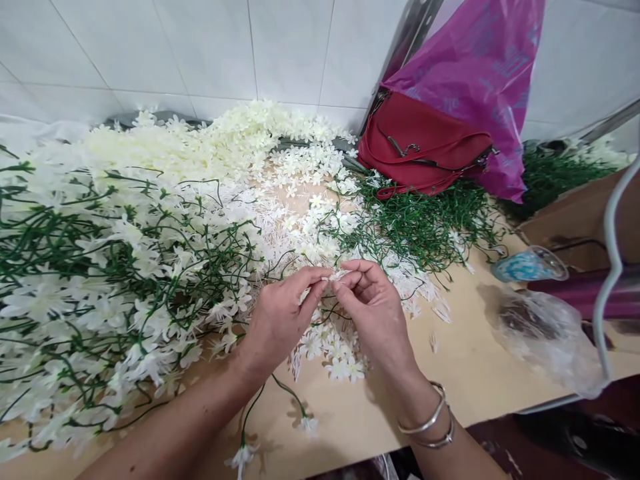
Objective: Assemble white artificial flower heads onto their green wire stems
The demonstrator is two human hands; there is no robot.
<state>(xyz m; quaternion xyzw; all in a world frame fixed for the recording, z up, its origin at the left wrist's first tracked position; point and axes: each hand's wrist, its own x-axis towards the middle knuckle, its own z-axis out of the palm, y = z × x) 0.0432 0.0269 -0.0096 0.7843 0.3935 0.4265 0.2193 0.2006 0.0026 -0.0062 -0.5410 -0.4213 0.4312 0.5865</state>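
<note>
My left hand and my right hand meet over the tan table, fingertips pinched together on a small white artificial flower. A thin green stem trails from under my left hand toward the table's front edge. Loose white blossoms lie right beneath both hands. A big heap of white flowers on green stems fills the left side. Two silver bangles circle my right wrist.
A cream petal pile lies at the back by the tiled wall. Bare green stems spread at centre right under a red handbag and magenta plastic bag. A clear plastic bag, a small cup and a cardboard box sit right.
</note>
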